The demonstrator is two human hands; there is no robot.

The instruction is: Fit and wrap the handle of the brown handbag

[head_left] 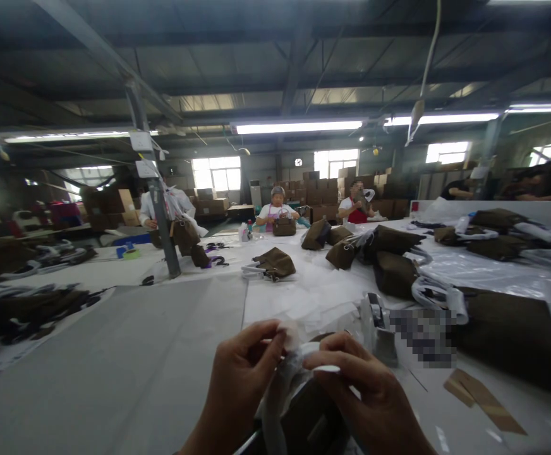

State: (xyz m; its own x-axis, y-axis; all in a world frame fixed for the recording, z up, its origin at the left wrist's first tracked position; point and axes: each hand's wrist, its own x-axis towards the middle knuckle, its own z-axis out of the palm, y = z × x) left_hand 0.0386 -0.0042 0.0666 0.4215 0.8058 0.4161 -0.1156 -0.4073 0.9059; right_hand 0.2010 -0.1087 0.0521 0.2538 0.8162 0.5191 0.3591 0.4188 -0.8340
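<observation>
My left hand [240, 366] is closed, its thumb and forefinger pinching a clear plastic wrap [293, 336]. Opposite it, my right hand [368, 385] is also closed on the wrap, with a small white strip [326, 368] sticking out from its fingers. The wrap goes around the handle [273, 404] of a dark olive handbag [311, 414]. This bag sits below both hands at the bottom of the view, partly hidden by them.
More olive handbags lie to the right, including a large one [512, 335] and one farther off [275, 262]. Brown card pieces [486, 401] rest near the right front. A metal post [162, 227] rises from the white table [162, 354]. Co-workers [275, 212] sit across the table.
</observation>
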